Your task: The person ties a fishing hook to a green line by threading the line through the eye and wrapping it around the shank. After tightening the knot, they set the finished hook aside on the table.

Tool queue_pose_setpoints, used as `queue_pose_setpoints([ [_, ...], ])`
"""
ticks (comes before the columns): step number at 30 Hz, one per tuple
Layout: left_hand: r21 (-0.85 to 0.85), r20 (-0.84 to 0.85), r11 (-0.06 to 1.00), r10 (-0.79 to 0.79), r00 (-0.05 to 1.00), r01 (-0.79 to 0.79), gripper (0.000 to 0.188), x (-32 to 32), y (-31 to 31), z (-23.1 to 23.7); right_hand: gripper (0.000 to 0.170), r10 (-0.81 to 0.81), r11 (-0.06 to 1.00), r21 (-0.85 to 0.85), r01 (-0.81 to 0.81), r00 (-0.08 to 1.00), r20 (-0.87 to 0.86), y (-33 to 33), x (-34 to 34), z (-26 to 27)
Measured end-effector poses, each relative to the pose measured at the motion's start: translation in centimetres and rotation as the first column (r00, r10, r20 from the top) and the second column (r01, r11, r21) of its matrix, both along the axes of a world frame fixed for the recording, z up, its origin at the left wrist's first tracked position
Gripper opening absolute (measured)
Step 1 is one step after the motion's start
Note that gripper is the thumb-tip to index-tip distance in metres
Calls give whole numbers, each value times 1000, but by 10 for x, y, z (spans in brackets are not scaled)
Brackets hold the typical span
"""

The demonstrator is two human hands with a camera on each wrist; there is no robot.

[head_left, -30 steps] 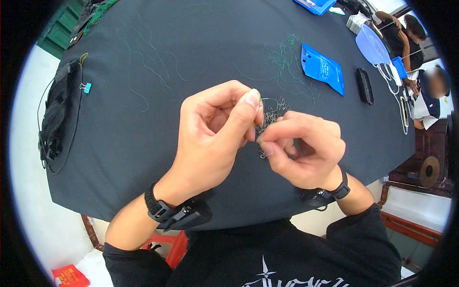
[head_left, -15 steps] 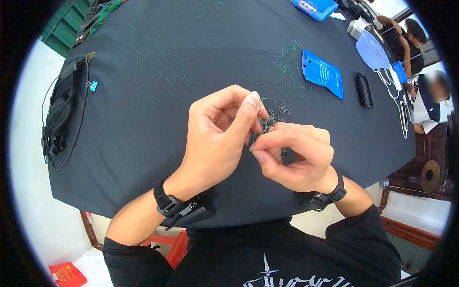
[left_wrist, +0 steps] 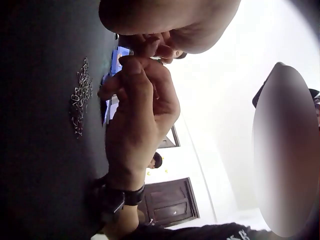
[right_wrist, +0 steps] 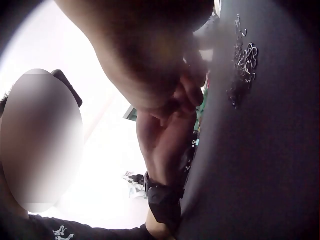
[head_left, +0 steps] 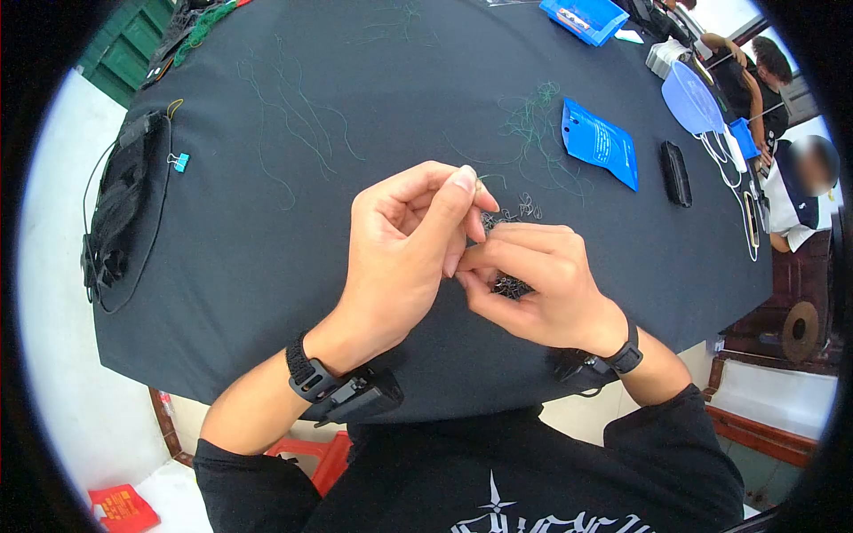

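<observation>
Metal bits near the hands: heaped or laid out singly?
Heaped: the left wrist view shows the metal bits jumbled together on the dark cloth.

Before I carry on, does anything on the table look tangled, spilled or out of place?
Yes: green thread near the blue pouch lies tangled, unlike the separate strands farther left. Small metal pieces lie in an untidy heap.

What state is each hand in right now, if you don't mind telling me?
Left hand: closed, pinching what looks like green thread.
Right hand: closed in a pinch; whether it holds anything cannot be told.
</observation>
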State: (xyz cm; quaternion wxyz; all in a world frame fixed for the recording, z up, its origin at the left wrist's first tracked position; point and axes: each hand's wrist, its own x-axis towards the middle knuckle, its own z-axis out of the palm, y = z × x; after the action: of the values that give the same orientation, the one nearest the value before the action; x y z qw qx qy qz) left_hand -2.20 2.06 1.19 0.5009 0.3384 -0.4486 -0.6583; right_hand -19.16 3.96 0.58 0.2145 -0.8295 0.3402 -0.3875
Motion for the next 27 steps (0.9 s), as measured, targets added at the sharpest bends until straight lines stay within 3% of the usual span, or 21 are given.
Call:
queue_pose_setpoints([
  [3,57,-31,998,-29,999,30,26,5,-1,1,12,19,999,-29,-20,1000,-14,-4,-4,5],
  [6,53,-10,998,-23,1000,24,26,5,-2,0,11,-64,996,-59,72,990,124,-8,-13,5],
  [9,51,-31,998,-44,999,46,26,4,-2,0,10,-256,958,-66,281,932,257,-11,-16,4],
  [14,43,21,993,-115,993,114,28,-2,3,3,11,-211,972,180,153,902,375,-17,-15,7],
  [27,43,-8,977,-210,978,210,27,-1,4,-1,9,-110,941,335,-55,884,454,-15,-17,4],
])
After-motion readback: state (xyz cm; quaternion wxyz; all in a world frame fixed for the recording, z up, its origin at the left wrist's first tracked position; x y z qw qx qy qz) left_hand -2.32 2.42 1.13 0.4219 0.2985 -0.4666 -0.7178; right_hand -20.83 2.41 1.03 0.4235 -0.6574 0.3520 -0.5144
